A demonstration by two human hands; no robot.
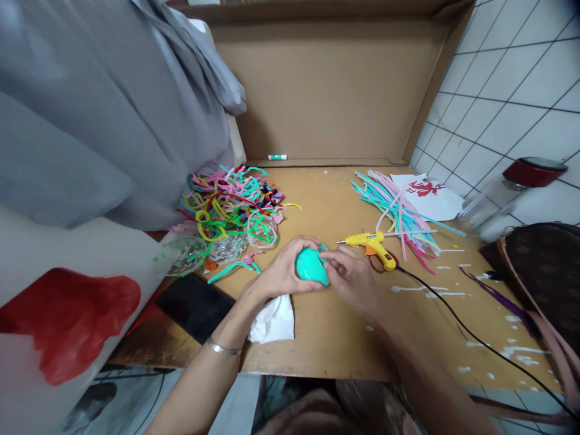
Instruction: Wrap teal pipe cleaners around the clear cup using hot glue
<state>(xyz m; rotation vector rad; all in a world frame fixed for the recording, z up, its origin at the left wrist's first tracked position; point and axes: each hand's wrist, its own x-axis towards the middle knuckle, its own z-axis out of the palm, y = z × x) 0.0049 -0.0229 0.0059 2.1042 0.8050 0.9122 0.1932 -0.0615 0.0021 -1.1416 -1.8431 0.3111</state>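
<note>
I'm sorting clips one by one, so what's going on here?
A person's left hand cups a rounded teal object while the right hand has its fingertips at the edge. A yellow glue gun with an orange trigger lies on the tan table, unheld. A tangled pile of multicoloured slender strips sits to the left.

Flat black slab, looks like a phone or tablet point(196, 307), is lying near a crumpled white tissue or cloth point(272, 321). There's a little green-and-white tube point(277, 157) at the foot of a big brown cardboard panel point(339, 90). Over right, a see-through bottle with a dark red lid point(534, 172) stands near a dark brown patterned bag point(541, 272) and a white tiled wall point(521, 78). Grey draped fabric point(104, 109) hogs the left, lol.
</note>
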